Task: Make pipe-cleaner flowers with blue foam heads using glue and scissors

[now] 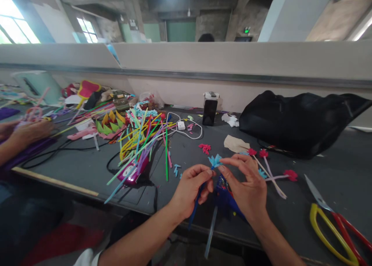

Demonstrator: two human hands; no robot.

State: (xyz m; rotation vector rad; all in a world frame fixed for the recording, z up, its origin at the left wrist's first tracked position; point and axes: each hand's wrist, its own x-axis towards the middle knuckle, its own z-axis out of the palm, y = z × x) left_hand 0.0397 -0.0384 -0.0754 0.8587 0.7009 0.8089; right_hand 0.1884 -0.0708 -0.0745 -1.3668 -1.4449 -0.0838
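Observation:
A light blue pipe-cleaner flower [215,161] with a dark blue stem stands upright between my hands. My left hand [194,186] pinches the stem just below the petals. The thumb and index finger of my right hand [247,184] touch the right side of the petals. Beneath my right hand is a dark blue item [228,202], partly hidden. Red flowers [290,175] on pale stems rest right of my right hand. Small light blue pieces [176,170] and a cluster of red pieces [205,148] lie on the dark table [186,151].
Large scissors [334,219] lie at the right edge, below a black bag [293,122]. A phone [210,111] stands at the back. Colourful pipe cleaners [142,142] cover a glue gun-like purple device [133,173]. Another person's hands [31,130] work at far left.

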